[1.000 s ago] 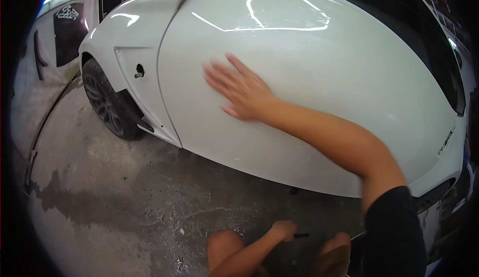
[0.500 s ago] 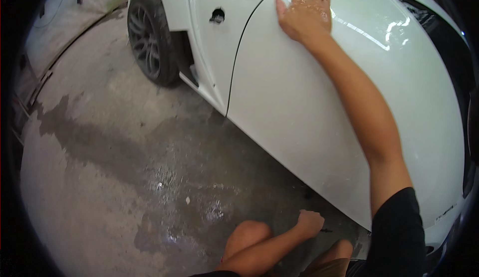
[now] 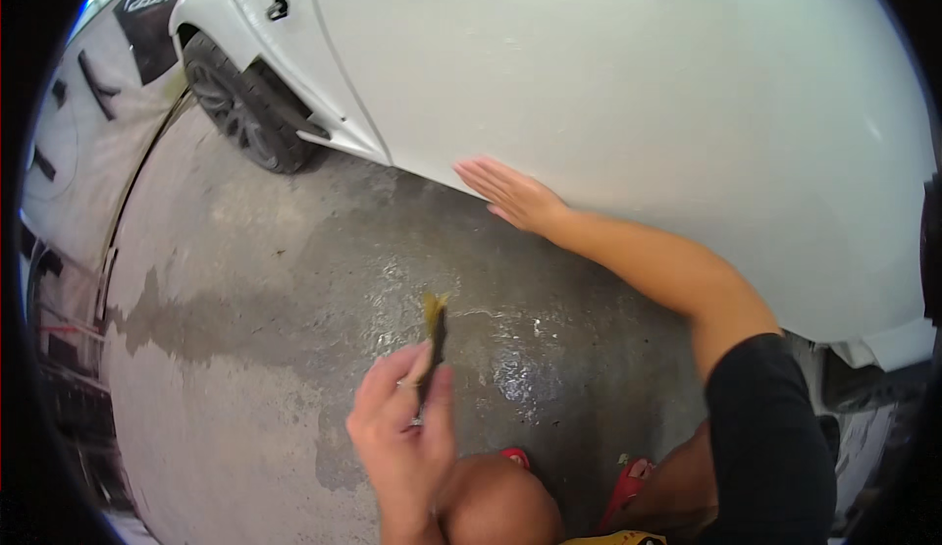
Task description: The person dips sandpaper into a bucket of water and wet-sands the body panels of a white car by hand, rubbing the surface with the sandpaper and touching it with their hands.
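Two hands are well apart now: our right hand (image 3: pixel 510 195), lately high on the white car door (image 3: pixel 608 84), has dropped to its lower edge, flat with fingers extended and together; we cannot tell how firmly it presses. Our left hand (image 3: pixel 404 417) has swung out leftward over the wet concrete floor (image 3: pixel 226 251), closed on a slim tool (image 3: pixel 437 324) with a yellowish tip. So the work has shifted to the door's bottom, beside us.

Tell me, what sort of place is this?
Probably a car body workshop, though I can't be certain: a white car stands by a concrete floor with wet patches, and its front fender has a dark opening.
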### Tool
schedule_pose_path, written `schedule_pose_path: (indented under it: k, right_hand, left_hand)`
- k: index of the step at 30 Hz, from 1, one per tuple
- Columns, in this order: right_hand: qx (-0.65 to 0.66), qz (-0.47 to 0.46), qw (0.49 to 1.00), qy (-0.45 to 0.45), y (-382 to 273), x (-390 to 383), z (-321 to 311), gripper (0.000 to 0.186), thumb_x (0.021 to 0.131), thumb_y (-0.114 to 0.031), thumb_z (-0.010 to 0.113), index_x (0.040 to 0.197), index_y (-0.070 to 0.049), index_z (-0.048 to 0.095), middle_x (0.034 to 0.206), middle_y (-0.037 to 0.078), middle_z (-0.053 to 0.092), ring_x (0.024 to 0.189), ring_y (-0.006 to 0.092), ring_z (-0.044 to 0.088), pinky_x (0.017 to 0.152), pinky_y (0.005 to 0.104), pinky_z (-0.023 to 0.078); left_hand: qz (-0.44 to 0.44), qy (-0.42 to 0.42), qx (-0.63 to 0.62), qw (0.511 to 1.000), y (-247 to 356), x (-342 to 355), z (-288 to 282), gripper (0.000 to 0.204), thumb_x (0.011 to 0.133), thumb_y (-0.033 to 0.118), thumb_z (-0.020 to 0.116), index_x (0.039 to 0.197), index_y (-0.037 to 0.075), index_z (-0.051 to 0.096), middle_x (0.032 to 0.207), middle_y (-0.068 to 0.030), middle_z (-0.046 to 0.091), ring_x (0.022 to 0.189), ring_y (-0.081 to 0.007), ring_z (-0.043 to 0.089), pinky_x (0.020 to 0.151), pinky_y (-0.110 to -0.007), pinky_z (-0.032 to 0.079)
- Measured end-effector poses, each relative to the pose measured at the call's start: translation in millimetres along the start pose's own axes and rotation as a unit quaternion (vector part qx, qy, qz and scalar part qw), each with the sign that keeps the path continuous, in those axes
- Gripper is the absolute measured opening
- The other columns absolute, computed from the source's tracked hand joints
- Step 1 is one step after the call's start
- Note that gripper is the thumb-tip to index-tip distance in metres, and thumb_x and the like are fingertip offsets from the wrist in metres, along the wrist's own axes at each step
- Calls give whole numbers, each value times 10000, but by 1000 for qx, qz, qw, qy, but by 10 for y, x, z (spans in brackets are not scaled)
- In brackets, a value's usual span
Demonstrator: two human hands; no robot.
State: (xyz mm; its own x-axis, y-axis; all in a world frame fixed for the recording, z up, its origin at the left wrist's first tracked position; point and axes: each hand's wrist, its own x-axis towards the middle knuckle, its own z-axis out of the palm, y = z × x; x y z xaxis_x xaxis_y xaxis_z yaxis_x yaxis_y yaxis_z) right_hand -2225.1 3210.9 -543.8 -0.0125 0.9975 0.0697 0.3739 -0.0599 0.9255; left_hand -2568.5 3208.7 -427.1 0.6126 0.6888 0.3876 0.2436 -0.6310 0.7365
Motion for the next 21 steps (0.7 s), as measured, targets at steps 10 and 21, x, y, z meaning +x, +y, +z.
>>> schedule_pose_path:
  k: [10,21]
  right_hand:
    - [22,87,991,-103,1321,-6120,-284,764,973,-435,523,1600,-124,216,1661,23,225,1547,198,134,1255,459,47]
    - [193,228,934,196,931,-2489,-37,750,984,-373,473,1602,-84,162,1677,88,128,1547,220,119,1266,425,82]
  left_hand:
    - [-31,-39,-70,996,-653,364,186,288,997,196,642,932,-83,671,787,-19,663,764,-69,511,702,-252,436]
    - [392,-105,-71,911,2023,337,1060,112,937,36,644,948,-67,687,879,-160,665,747,-292,623,692,-361,468]
